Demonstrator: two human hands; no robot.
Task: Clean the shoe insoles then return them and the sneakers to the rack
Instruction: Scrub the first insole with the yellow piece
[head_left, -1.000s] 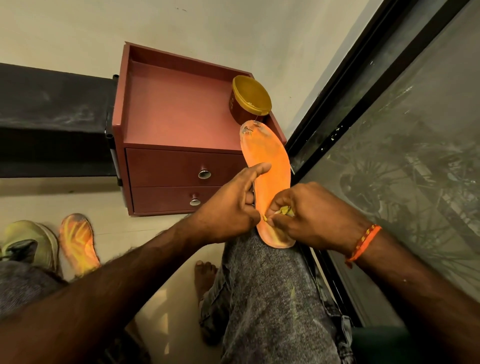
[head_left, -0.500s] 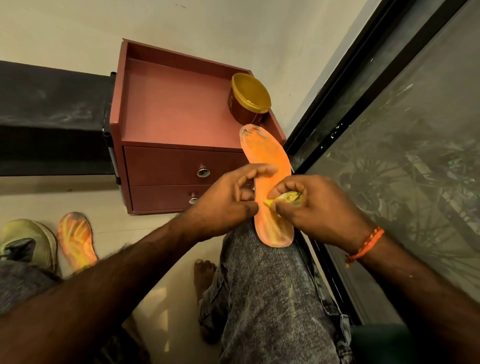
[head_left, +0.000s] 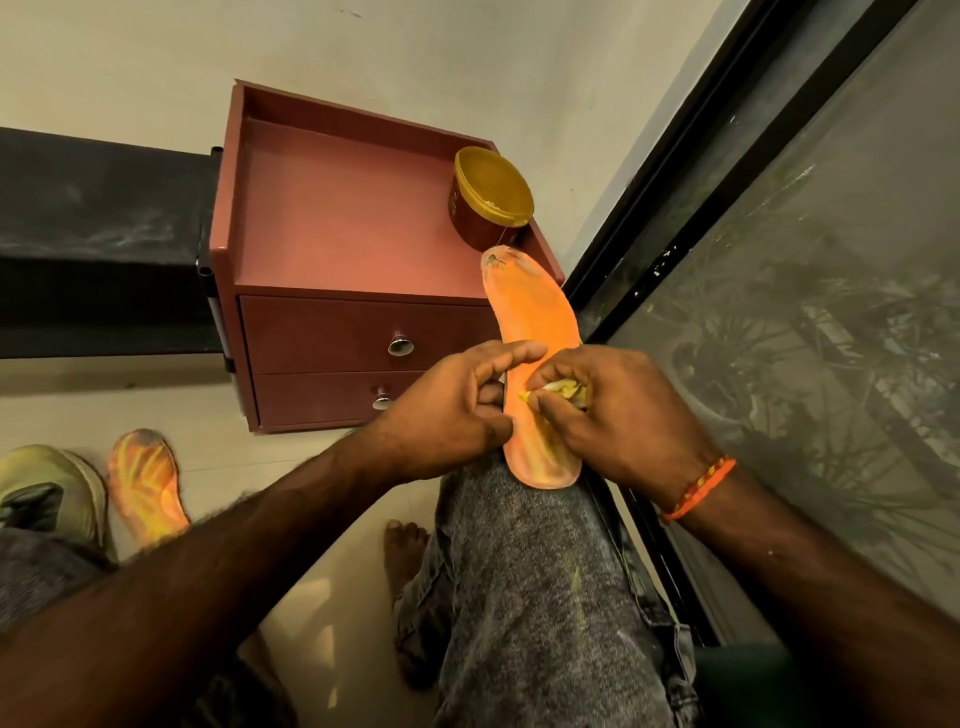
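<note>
An orange insole (head_left: 535, 312) rests lengthwise on my right knee, its worn toe end pointing away from me. My left hand (head_left: 452, 410) pinches the insole's left edge near the middle. Pressed onto its surface is a small yellow cloth (head_left: 563, 388), with my right hand (head_left: 618, 415) closed around it. On the floor at the left lies a second orange insole (head_left: 148, 480), beside a pale green sneaker (head_left: 49, 493) at the frame's left edge.
A red-brown two-drawer cabinet (head_left: 332, 332) stands ahead, with a gold-lidded tub (head_left: 491, 195) on its top right corner. A dark shelf (head_left: 98, 249) runs along the left wall. A black-framed glass door (head_left: 779, 260) fills the right. My bare foot (head_left: 405, 545) is on the tiled floor.
My right hand with the cloth has slid up the insole from the heel toward the middle. The left hand shifted slightly but keeps its hold.
</note>
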